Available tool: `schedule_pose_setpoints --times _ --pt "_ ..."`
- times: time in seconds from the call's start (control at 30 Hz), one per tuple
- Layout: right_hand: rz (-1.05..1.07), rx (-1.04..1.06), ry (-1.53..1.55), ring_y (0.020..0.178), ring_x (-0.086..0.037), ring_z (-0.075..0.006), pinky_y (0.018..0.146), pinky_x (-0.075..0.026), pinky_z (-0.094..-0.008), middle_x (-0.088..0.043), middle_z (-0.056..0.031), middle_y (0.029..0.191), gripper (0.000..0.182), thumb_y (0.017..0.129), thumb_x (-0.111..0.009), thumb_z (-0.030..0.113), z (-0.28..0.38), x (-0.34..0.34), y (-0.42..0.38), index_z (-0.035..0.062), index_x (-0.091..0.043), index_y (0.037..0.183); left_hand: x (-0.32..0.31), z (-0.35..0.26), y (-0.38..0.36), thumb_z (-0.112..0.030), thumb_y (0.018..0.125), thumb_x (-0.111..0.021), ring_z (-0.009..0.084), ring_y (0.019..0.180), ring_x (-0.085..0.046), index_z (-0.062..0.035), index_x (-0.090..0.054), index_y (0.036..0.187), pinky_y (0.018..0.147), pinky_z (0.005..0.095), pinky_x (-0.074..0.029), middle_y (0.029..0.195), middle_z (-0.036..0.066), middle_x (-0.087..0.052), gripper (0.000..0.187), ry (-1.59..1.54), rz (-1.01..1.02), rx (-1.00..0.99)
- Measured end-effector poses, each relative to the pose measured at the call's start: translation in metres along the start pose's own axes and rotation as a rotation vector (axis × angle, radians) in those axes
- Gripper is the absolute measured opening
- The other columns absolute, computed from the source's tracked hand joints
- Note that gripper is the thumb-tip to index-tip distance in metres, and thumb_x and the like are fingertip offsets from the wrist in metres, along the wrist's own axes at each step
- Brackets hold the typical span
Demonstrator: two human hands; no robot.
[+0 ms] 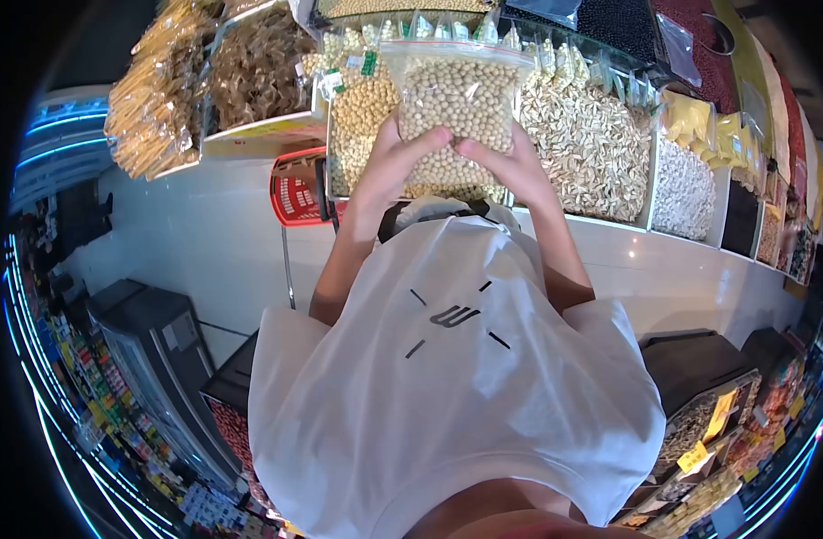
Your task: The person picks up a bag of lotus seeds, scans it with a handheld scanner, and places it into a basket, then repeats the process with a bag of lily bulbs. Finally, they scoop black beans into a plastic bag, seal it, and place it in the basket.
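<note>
Both my hands hold a clear zip bag filled with round, pale beige seeds, upright in front of my chest. My left hand grips its lower left side, with the thumb laid across the front. On the lower right, my right hand grips it the same way, thumb tip near the other thumb. The remaining fingers of both hands are hidden behind the bag. Beneath and behind it is a bin of loose round yellowish seeds, with small packed bags standing along its back.
Right of the bag lies a bin of pale sliced pieces, then a bin of white pieces. Dark brown dried goods and bagged yellowish sticks are on the left. A red shopping basket stands beside the counter.
</note>
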State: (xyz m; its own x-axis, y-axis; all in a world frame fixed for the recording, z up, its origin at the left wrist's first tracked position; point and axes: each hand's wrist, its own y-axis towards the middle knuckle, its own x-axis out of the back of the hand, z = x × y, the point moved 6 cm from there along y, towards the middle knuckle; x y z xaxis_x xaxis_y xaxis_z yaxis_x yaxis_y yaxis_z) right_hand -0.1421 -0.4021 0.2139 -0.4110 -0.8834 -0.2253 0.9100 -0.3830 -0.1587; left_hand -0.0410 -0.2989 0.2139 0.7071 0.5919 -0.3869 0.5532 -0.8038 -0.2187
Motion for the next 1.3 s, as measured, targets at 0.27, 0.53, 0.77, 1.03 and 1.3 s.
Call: schedule_pose_setpoints --times 0.27,0.53,0.77,1.03,1.3 --pt "-0.072 0.004 0.175 0.114 -0.044 -0.0175 0.098 -0.034 -0.0301 -0.045 -0.0118 0.128 0.064 0.088 -0.057 0.014 -0.009 0.005 -0.057 -0.0021 -0.021 0.139 -0.022 0.029 -0.057 -0.007 0.083 -0.061 0.0175 0.105 -0.054 -0.0007 -0.036 0.130 0.090 0.0322 -0.045 0.117 0.009 -0.055 0.054 -0.233 -0.053 0.110" --pt "-0.105 -0.172 0.148 0.110 -0.045 -0.0156 0.095 -0.035 -0.0294 -0.049 -0.0118 0.121 0.054 0.090 -0.056 0.018 -0.024 0.020 -0.103 -0.0017 -0.031 0.133 -0.049 0.073 -0.080 -0.016 0.088 -0.056 0.0212 0.109 -0.053 -0.0027 -0.026 0.135 0.088 0.0356 -0.048 0.124 0.013 -0.049 0.058 -0.482 -0.002 0.218" --pt "-0.087 -0.051 -0.056 0.122 -0.037 -0.0233 0.098 -0.035 -0.0352 -0.035 -0.0173 0.135 0.068 0.090 -0.055 0.019 0.007 0.026 -0.131 -0.0025 -0.013 0.140 -0.059 0.071 -0.078 -0.013 0.087 -0.057 0.0171 0.093 -0.060 0.0001 -0.045 0.121 0.082 0.0323 -0.050 0.107 0.010 -0.060 0.038 -0.321 -0.237 0.122" --pt "-0.040 -0.453 0.846 0.109 -0.053 -0.0305 0.093 -0.044 -0.0400 -0.049 -0.0210 0.121 0.068 0.080 -0.063 0.030 -0.050 0.045 -0.116 -0.0040 -0.032 0.131 -0.144 -0.012 -0.119 -0.010 0.078 -0.064 0.0223 0.103 -0.056 -0.0025 -0.039 0.129 0.087 0.0335 -0.045 0.116 0.011 -0.056 0.058 1.177 0.108 -0.616" --pt "0.155 -0.349 0.870 0.102 -0.057 -0.0286 0.090 -0.047 -0.0407 -0.053 -0.0199 0.117 0.061 0.073 -0.060 0.012 -0.040 0.025 -0.119 -0.0053 -0.038 0.127 -0.089 0.047 -0.093 -0.006 0.076 -0.066 0.0205 0.111 -0.049 0.0016 -0.032 0.131 0.095 0.0324 -0.039 0.123 0.014 -0.049 0.065 -0.134 -0.101 0.053"
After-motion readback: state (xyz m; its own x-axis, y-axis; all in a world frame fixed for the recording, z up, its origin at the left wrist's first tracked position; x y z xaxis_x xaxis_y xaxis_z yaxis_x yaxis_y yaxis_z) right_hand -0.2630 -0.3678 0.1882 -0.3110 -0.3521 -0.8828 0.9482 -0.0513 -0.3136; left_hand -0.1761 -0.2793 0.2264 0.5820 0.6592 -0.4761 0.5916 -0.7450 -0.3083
